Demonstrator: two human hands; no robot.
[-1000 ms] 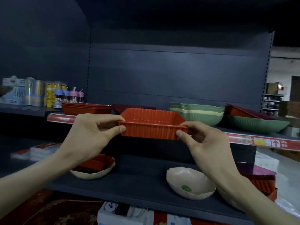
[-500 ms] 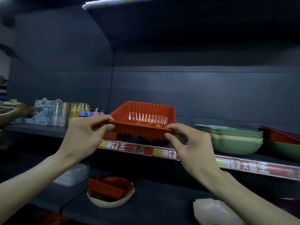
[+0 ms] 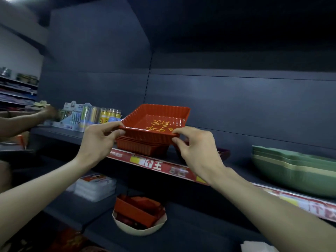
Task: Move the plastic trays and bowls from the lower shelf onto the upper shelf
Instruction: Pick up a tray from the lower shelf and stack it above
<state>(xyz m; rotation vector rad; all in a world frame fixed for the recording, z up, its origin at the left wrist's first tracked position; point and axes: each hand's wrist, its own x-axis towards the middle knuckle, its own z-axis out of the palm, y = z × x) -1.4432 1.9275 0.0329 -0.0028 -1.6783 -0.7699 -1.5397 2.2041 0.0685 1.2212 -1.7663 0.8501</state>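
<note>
Below the grip, a cream bowl (image 3: 125, 226) filled with red pieces (image 3: 134, 211) is seen on the lower shelf (image 3: 200, 233). The red tray (image 3: 156, 122) is pinched at its near corners by the left hand (image 3: 98, 140) and the right hand (image 3: 196, 148), tilted, over a stack of red trays (image 3: 141, 149) on the upper shelf (image 3: 241, 170). Green bowls (image 3: 294, 168) are stacked far right.

One view only: head-worn wide-angle camera, close to the upper shelf (image 3: 238, 168), slightly above its front edge, facing its back panel (image 3: 236, 106). Lower shelf (image 3: 200, 233) shows below it; far left of it, possibly another shelving unit (image 3: 16, 88), blurred.
</note>
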